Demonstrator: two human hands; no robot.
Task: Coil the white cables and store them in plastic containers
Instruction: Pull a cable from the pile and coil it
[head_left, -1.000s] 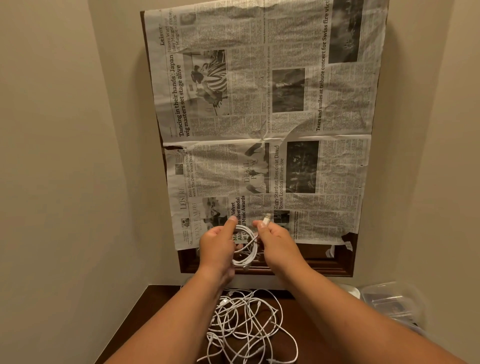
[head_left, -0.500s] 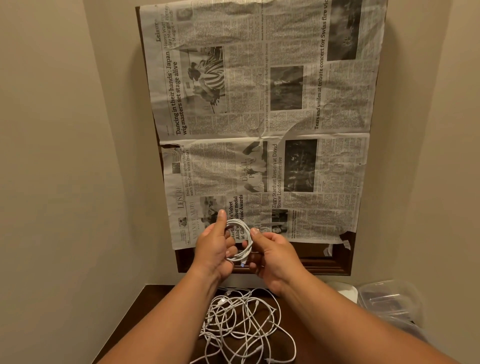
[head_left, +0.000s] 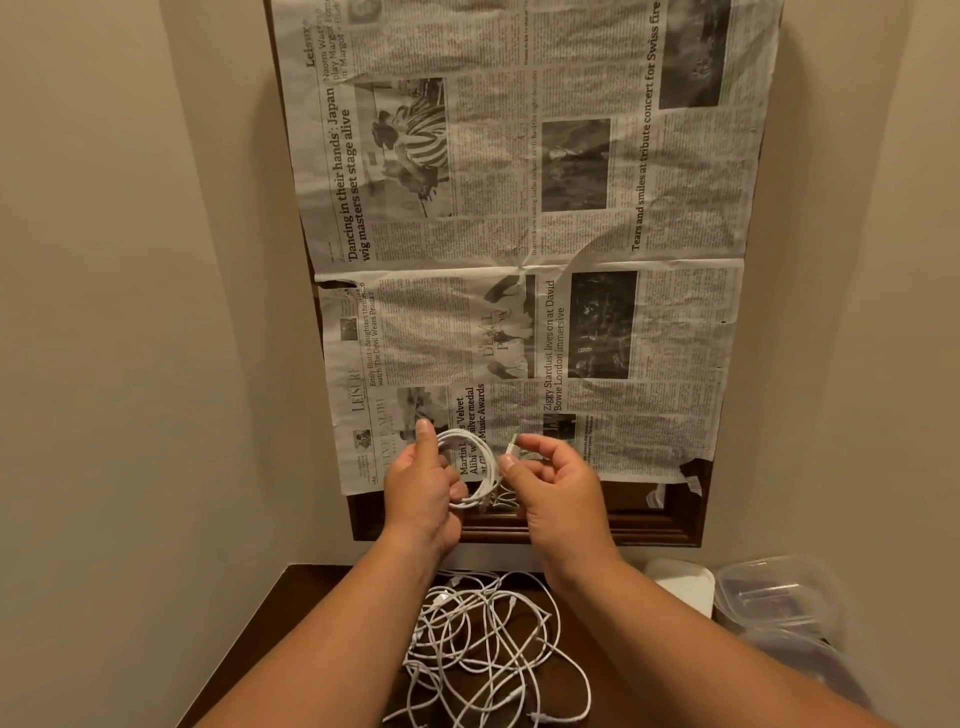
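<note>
coiled white cable (head_left: 480, 457) held up in left hand (head_left: 421, 493), fingers curled round it; right hand (head_left: 563, 493) pinches its plug end (head_left: 511, 446). cable tangle (head_left: 493, 654) on surface (head_left: 317, 587), plastic containers (head_left: 774, 597) at right.

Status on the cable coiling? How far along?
Done: nothing stored that shows; the plastic containers look free of white cable. In hand: one coil held by the left hand, the right hand pinching its loose end. Left: finish and box that coil, then the tangled pile on the table.
</note>
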